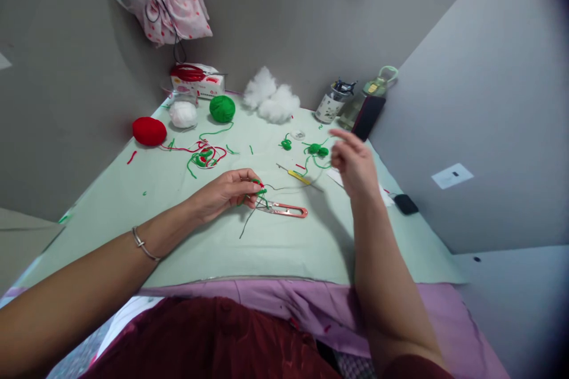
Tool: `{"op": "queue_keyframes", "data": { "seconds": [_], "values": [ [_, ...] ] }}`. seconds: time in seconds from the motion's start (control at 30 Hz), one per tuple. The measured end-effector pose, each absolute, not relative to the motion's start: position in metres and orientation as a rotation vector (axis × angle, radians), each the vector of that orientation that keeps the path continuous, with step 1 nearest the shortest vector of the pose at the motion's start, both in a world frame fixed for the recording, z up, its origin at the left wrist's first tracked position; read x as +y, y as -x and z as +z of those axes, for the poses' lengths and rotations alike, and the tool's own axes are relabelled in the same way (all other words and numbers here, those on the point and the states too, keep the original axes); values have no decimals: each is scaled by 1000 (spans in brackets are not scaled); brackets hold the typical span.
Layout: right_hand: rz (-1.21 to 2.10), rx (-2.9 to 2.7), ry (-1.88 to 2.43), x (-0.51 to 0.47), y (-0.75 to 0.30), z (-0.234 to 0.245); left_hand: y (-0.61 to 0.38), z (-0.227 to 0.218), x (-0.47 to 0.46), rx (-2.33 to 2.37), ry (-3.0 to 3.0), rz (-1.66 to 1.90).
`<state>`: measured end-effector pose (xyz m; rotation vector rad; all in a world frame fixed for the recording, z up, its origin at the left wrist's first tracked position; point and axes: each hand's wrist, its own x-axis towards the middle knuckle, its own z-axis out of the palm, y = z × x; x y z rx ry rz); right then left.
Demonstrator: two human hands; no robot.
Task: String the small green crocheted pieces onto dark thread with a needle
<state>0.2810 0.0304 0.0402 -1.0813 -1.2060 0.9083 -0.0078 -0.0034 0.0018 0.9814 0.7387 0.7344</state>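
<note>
- Over the middle of the pale green tabletop (213, 257), I see the small red-and-green yarn piece (261, 186) pinched in the thumb and fingers of the left hand (229, 190); if that pinch slackened, I judge the piece could twist.
- The right hand (354, 167) is raised well apart from it, index finger stretched out, the others curled; with the blur, I cannot tell whether it grasps anything.
- A dark thread (284, 189) runs from the piece toward that hand, passing close by the yellow-handled tool (299, 177). A hard pull could pucker the piece or snap the strand; a snag on the tool could knot it.
- Just below the left hand lie the orange snips (291, 210), blades near the hanging yarn tails; pressing down there could nick a strand.
- Beyond the tool, I make out green yarn bits (317, 150) with loose ends spread; a low sweep of the right hand could drag them along.
</note>
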Motion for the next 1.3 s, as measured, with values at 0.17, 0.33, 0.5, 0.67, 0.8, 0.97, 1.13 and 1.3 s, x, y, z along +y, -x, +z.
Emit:
{"op": "queue_keyframes", "data": {
  "seconds": [0.17,0.33,0.5,0.67,0.8,0.97,1.13,1.3],
  "values": [
    [1104,-1955,1134,0,-218,33,7,1,-4,725,-1001,744],
    [1219,-1983,1065,-2,-212,27,8,1,-3,738,-991,744],
    [1278,-1640,1081,9,-227,27,8,0,-2,728,-993,739],
    [1225,-1390,1084,17,-236,29,8,1,-2,732,-992,746],
    [1159,-1252,1100,23,-241,31,8,1,-2,738,-989,745],
    [1132,-1175,1115,27,-244,30,9,0,-2,741,-991,740],
    [1111,-1173,1096,28,-246,29,8,1,-2,746,-990,735],
    [1089,-1155,1093,30,-249,27,8,0,-2,749,-991,732]
  ]
}}
